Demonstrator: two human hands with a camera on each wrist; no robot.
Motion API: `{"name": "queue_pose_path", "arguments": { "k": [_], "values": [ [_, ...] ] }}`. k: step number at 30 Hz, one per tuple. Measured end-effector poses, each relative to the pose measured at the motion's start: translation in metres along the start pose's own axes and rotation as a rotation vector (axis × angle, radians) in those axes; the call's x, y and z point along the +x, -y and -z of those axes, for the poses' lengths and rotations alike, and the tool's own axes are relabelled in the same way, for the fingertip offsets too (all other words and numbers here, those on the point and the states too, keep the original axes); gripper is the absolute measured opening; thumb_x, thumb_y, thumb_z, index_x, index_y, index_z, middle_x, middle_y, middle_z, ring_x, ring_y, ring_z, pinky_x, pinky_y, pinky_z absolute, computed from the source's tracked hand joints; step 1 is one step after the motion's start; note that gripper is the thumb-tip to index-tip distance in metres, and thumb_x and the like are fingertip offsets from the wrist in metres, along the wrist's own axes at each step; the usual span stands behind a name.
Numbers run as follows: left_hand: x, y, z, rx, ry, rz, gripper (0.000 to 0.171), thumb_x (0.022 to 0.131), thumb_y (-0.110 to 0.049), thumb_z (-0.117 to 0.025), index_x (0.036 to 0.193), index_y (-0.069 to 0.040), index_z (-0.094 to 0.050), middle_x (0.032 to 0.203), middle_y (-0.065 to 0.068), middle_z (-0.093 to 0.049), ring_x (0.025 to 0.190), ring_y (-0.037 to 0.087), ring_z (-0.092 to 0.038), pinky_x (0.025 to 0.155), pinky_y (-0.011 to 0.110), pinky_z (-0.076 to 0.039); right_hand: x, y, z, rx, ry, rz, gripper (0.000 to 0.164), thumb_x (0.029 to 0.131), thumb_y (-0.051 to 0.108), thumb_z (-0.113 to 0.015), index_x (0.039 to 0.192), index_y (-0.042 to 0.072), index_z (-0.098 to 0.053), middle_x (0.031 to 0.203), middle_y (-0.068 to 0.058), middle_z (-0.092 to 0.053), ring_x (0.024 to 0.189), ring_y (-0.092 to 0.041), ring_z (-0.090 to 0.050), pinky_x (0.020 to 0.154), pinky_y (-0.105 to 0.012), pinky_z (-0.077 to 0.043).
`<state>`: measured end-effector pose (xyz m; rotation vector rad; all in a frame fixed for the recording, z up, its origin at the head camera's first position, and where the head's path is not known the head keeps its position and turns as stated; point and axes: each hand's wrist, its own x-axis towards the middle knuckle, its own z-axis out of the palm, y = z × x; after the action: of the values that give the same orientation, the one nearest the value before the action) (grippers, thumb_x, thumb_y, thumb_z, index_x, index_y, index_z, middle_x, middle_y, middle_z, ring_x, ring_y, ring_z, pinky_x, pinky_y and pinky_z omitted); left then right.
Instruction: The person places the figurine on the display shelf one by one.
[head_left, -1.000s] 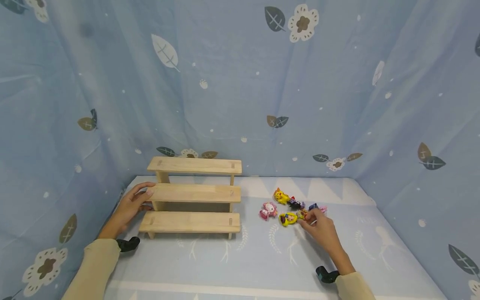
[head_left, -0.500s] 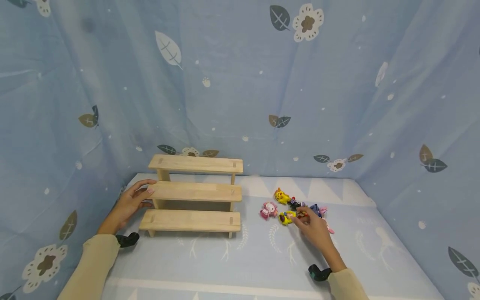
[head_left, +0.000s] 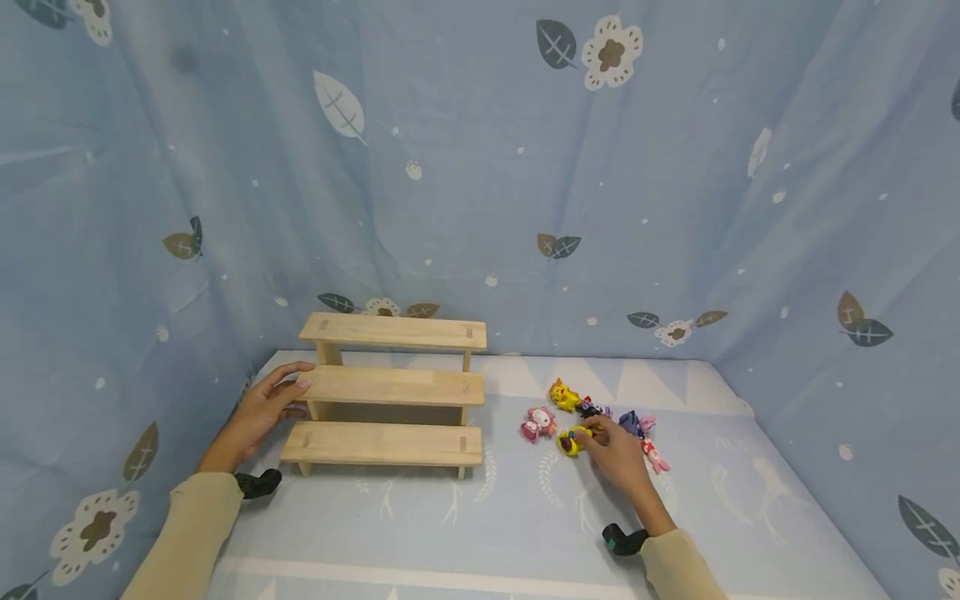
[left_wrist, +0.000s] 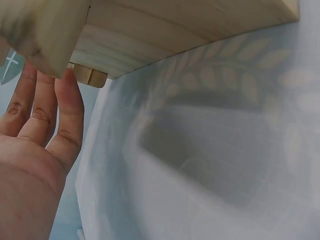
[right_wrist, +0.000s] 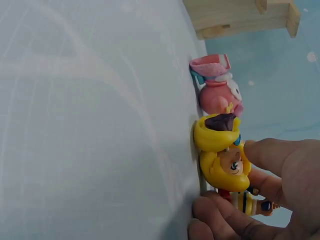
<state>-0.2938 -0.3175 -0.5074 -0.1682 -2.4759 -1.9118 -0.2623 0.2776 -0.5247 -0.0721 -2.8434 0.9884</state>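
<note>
On the left stands a three-tier wooden display stand (head_left: 393,385). My left hand (head_left: 258,412) holds the left end of its middle board; in the left wrist view several fingers (left_wrist: 67,105) reach up to the wood, their tips partly hidden. To the right, my right hand (head_left: 621,457) pinches a yellow-haired figurine (right_wrist: 225,172) lying on the cloth, thumb by its face and the other fingers curled past its head. Another small figurine (right_wrist: 245,202) with a striped body shows behind the fingers. Beside it lies a pink figurine (head_left: 538,423).
A yellow cat-like figurine (head_left: 564,395) and a dark figurine (head_left: 588,407) lie behind the right hand. To its right are a navy figurine (head_left: 632,423) and a pink-and-red figurine (head_left: 654,457). Patterned blue curtains (head_left: 480,183) enclose the cloth-covered table (head_left: 420,533).
My right hand has moved left across the figurines to the yellow-haired one, uncovering the navy and pink-and-red ones. The left hand has stayed at the stand.
</note>
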Motion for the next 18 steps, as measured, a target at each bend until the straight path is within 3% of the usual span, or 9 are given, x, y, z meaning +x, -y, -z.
{"name": "queue_pose_path", "arguments": {
  "k": [7,12,18],
  "values": [
    [0.0012,0.0025,-0.0015,0.007,0.001,-0.006,0.060,0.104,-0.047,-0.059,0.155,-0.021,-0.044,0.132,0.005,-0.056,0.101,0.020,-0.066,0.083,0.036,-0.059,-0.0027,0.0020,-0.0020,0.016,0.015,-0.019,0.026,0.095,0.035,-0.077,0.110,0.016,-0.069,0.092,-0.006,-0.070,0.082,-0.022,-0.061,0.064,-0.033,-0.046],
    [0.0013,0.0020,-0.0008,0.002,0.004,-0.010,0.057,0.104,-0.046,-0.059,0.155,-0.023,-0.044,0.129,0.003,-0.058,0.102,0.024,-0.066,0.084,0.035,-0.059,-0.0059,0.0020,-0.0045,0.069,0.012,-0.013,0.029,0.094,0.032,-0.078,0.116,0.014,-0.070,0.107,-0.011,-0.072,0.098,-0.027,-0.066,0.075,-0.040,-0.054],
    [-0.0017,0.0039,0.0006,0.000,0.005,-0.023,0.058,0.105,-0.044,-0.058,0.156,-0.022,-0.043,0.129,0.002,-0.058,0.104,0.027,-0.066,0.084,0.035,-0.059,-0.0087,0.0032,-0.0084,0.209,0.021,-0.029,0.033,0.093,0.027,-0.080,0.119,0.010,-0.071,0.118,-0.012,-0.070,0.109,-0.030,-0.068,0.089,-0.045,-0.057]
  ]
}}
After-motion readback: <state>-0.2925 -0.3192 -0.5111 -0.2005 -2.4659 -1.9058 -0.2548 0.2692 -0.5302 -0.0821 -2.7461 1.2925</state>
